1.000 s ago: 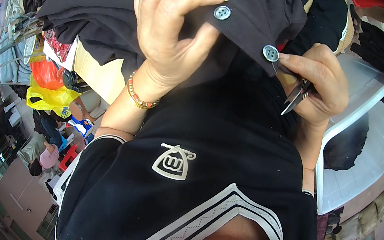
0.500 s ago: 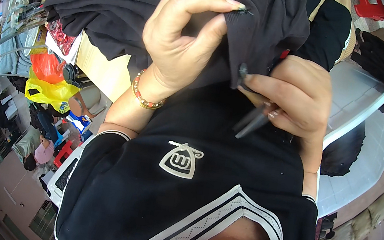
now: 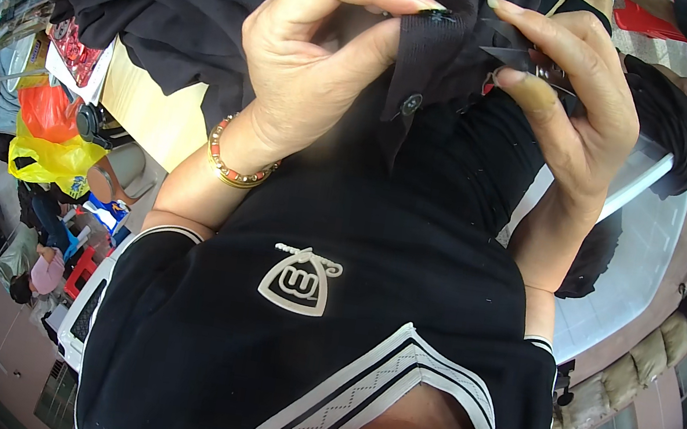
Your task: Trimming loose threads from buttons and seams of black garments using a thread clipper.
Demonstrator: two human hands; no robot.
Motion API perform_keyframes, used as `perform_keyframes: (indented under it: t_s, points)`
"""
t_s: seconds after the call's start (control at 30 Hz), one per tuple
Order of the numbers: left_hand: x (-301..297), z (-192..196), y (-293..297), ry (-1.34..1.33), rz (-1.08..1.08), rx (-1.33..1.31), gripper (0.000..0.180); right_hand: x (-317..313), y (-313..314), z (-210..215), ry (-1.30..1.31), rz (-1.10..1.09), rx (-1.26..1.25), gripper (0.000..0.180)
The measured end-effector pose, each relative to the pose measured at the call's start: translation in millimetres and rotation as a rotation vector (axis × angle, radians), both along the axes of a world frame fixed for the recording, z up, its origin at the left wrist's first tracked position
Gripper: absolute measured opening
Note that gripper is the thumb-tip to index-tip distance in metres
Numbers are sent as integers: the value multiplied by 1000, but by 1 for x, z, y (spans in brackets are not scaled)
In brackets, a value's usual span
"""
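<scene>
Dark garment (image 3: 188, 9) spread in front of person, up to the lap; hands apart from each other. Left hand (image 3: 318, 60) clamped, thumb and index finger pinching a ribbed edge of the garment; dark bit at the index fingertip, too small to tell what. Button (image 3: 412, 103) on that same garment edge, below the pinch. Right hand (image 3: 578, 99) just right of the garment edge, gripping snips (image 3: 509, 55), index finger and thumb spread, blades pointing at the garment. Bracelet (image 3: 235, 167) on left wrist, below the garment. Left of the garment: pale worktop (image 3: 149, 119), then red bag (image 3: 48, 113) and yellow bag (image 3: 59, 159). Right of the garment: white plastic tub (image 3: 616, 291), black cloth (image 3: 670, 139) near it.
</scene>
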State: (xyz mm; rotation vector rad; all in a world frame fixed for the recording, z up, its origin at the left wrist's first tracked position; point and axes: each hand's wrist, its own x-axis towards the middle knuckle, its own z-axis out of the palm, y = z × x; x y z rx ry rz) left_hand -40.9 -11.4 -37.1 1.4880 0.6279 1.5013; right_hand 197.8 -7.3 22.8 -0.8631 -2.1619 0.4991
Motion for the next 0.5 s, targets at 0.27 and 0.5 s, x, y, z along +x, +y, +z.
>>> perform_keyframes:
  t_s: [0.27, 0.5]
  points:
    - [-1, 0, -3, 71, 29, 50, 14, -7, -1, 10, -3, 18, -71, 40]
    - [1, 2, -3, 128, 50, 101, 16, -6, 2, 9, 3, 39, -77, 38]
